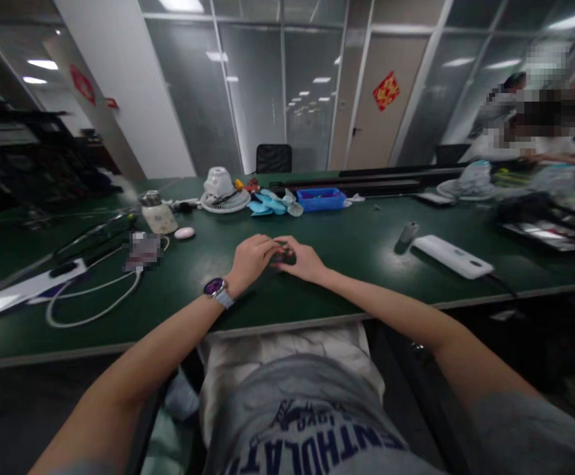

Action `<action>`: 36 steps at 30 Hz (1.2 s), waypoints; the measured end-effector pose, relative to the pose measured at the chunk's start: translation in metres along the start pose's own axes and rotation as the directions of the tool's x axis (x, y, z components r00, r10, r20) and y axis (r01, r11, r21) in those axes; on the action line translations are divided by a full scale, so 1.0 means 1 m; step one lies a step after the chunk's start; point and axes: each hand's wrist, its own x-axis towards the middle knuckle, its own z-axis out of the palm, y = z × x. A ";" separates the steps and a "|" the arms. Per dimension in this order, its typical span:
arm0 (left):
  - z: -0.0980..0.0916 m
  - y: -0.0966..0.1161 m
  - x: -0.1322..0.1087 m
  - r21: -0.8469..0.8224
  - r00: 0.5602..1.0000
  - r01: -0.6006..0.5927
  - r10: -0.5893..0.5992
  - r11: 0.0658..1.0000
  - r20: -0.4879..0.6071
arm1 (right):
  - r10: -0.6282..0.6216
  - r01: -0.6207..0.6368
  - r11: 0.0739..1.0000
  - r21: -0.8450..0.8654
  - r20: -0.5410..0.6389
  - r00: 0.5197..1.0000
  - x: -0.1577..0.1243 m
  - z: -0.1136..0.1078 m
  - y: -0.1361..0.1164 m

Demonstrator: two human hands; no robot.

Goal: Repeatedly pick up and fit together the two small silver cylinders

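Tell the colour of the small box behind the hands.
Bright blue plastic box, best in the head view.

"ENTHULAT" on grey T-shirt (311, 441)

We count one left hand (250, 258), one right hand (304, 258); between them, one dark object (283, 258); behind the left hand, one wristwatch (216, 287); rightward, one white power bank (453, 256).

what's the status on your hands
Left hand and right hand cupping small dark object. White oblong device off to right, not in the way.
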 end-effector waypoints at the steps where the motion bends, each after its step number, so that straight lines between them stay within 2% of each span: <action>1: 0.002 0.001 0.000 0.012 1.000 -0.015 0.016 1.000 -0.025 | -0.007 0.007 1.000 0.002 -0.009 1.000 0.000 0.000 0.001; 4: 0.006 0.001 0.000 0.011 0.997 -0.041 0.042 0.999 -0.070 | -0.008 0.009 1.000 0.008 -0.027 1.000 -0.001 0.001 0.002; 8: 0.001 -0.005 0.000 -0.041 0.977 0.090 -0.096 0.995 -0.192 | -0.002 0.002 1.000 0.000 -0.035 0.999 -0.002 0.000 -0.001; 10: 0.001 -0.012 -0.001 -0.037 0.979 0.154 -0.158 0.987 -0.130 | -0.009 0.008 1.000 -0.011 -0.038 0.999 -0.002 -0.001 -0.002; 12: 0.003 -0.020 -0.004 -0.008 0.982 0.190 -0.190 0.982 0.019 | -0.006 0.005 1.000 -0.022 -0.040 0.999 -0.002 -0.002 -0.002; 15: 0.009 -0.028 -0.007 0.040 0.964 0.186 -0.190 0.982 0.188 | 0.007 -0.009 0.999 -0.042 -0.040 0.999 -0.002 -0.003 -0.001; 18: 0.015 -0.027 -0.008 0.073 0.951 0.127 -0.142 0.989 0.276 | -0.012 0.011 0.998 -0.054 -0.030 0.999 -0.002 -0.003 -0.001; 24: 0.015 -0.022 -0.009 0.039 0.946 0.100 -0.107 0.994 0.306 | -0.066 0.068 0.990 -0.122 0.024 0.998 0.003 -0.015 0.003; 27: 0.010 -0.021 -0.011 0.004 0.951 0.140 -0.136 0.990 0.279 | -0.012 0.019 0.946 -0.325 0.023 1.000 0.005 -0.041 0.020; 29: 0.006 -0.021 -0.011 -0.021 0.954 0.179 -0.168 0.984 0.249 | 0.111 -0.108 0.862 -0.495 -0.022 0.994 0.005 -0.068 0.039; 31: 0.002 -0.022 -0.012 -0.036 0.957 0.216 -0.204 0.976 0.205 | 0.286 -0.301 0.744 -0.596 -0.122 0.950 0.003 -0.099 0.064; 32: -0.001 -0.023 -0.013 -0.038 0.959 0.230 -0.220 0.972 0.180 | 0.381 -0.414 0.676 -0.610 -0.192 0.904 0.001 -0.113 0.077; 34: -0.005 -0.026 -0.013 -0.031 0.961 0.251 -0.245 0.968 0.132 | 0.548 -0.636 0.526 -0.564 -0.347 0.761 -0.003 -0.140 0.101; 36: -0.010 -0.028 -0.013 -0.011 0.960 0.263 -0.261 0.965 0.099 | 0.643 -0.779 0.400 -0.483 -0.459 0.614 -0.009 -0.160 0.119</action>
